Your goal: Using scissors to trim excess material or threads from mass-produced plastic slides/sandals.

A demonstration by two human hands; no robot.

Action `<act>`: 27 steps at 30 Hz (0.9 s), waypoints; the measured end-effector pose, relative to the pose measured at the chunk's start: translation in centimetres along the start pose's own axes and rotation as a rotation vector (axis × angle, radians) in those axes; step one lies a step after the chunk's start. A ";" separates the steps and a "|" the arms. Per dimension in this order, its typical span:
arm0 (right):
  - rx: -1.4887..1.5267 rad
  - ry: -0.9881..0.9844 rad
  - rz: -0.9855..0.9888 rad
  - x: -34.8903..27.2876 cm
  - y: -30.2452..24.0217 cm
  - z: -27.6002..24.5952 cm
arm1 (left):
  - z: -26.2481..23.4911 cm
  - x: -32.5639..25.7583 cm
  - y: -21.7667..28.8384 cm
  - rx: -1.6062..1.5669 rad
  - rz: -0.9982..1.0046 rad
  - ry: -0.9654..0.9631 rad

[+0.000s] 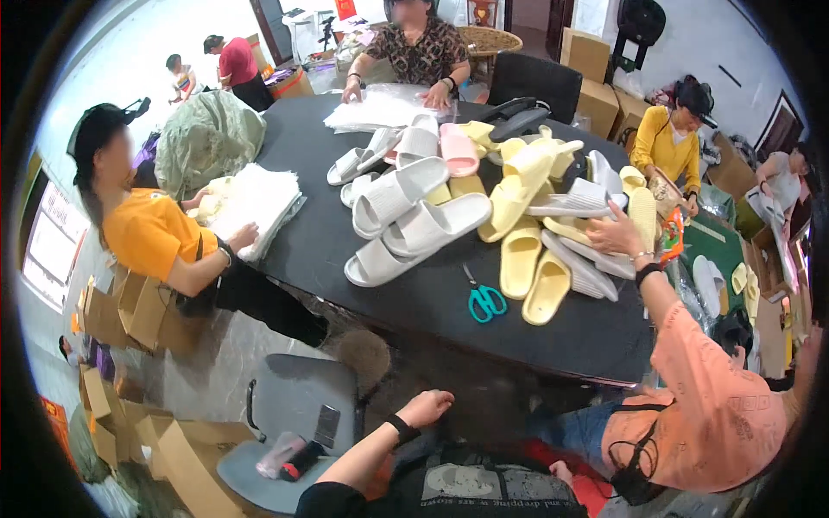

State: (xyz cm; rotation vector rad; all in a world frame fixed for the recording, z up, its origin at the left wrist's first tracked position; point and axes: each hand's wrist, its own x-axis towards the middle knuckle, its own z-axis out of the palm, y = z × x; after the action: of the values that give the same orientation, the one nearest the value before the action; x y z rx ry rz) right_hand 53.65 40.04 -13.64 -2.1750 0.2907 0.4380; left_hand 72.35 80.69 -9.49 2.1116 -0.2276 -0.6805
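Observation:
My left hand [425, 406], with a black band on its wrist, hangs loosely curled below the near edge of the dark oval table [432, 293]; nothing is in it. Only a small patch of skin [562, 471] beside my black printed shirt may be my right hand, and the rest is hidden. On the table lies a pile of white slippers [406, 211], yellow slippers [527, 259] and a pink one [458, 148]. Teal-handled scissors [485, 300] lie near the table's front edge, well above my left hand.
A person in a peach shirt [717, 414] at my right reaches a hand [615, 235] into the slippers. A person in orange [155, 233] handles white bags [259, 198]. Others sit at the far end and right. A grey chair [289, 401] holds a phone [326, 425]. Cardboard boxes [129, 311] stand at the left.

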 end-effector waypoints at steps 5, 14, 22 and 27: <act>0.256 -0.375 0.272 1.9 -16.0 -2.6 | -10.1 -0.9 -4.2 -0.111 0.069 0.211; -0.274 -0.329 -0.146 4.9 -20.2 1.9 | -19.8 2.1 -6.1 -0.125 0.063 0.365; -0.704 -0.392 -0.195 11.3 -26.9 0.5 | -25.8 7.8 -3.7 -0.289 0.105 0.498; -0.163 -0.188 -0.375 15.9 -27.7 -4.0 | -28.6 10.9 -1.6 -0.168 0.125 0.610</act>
State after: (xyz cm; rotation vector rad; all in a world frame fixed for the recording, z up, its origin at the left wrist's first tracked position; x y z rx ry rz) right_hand 78.84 52.39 2.09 -2.2599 -0.2619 0.4594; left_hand 96.92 97.29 -1.79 2.0190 0.0363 0.0347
